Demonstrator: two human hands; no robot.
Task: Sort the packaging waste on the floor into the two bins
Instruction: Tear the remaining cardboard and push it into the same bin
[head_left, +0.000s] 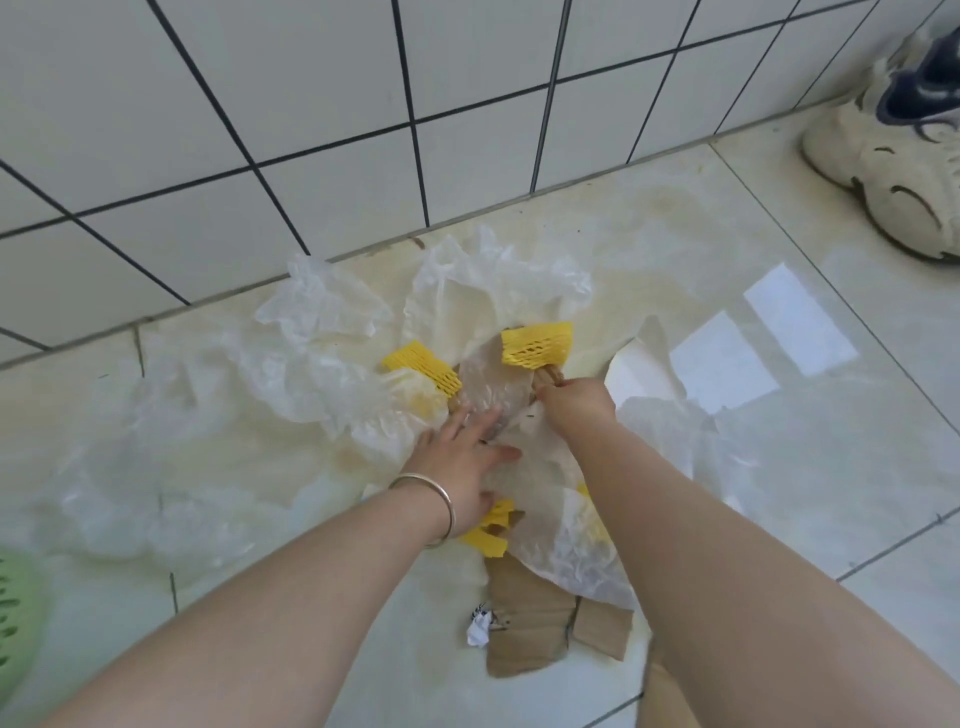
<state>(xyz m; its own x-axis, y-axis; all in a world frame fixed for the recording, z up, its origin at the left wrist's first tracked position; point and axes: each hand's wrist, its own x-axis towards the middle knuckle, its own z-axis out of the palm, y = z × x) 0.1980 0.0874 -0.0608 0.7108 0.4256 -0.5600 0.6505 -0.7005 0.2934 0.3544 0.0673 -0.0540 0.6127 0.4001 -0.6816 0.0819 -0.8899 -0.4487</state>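
Waste pile: lies on the floor (779, 467) near the tiled wall (311, 104), clear plastic film (322, 332) spread left and far.
Yellow foam net (536, 343): long axis runs left to right, just beyond the right hand.
Second foam net (423, 365): slants from far left to near right, beyond the left hand.
Cardboard piece (530, 629): flat, near side of the pile, between the forearms.
Right hand (574, 404): closed, pinching a brown scrap (549, 375) under the foam net.
Left hand (460, 462): fingers spread wide, pressed flat on crumpled film.
Green bin (15, 618): near left edge.
Shoe (893, 156): far right.
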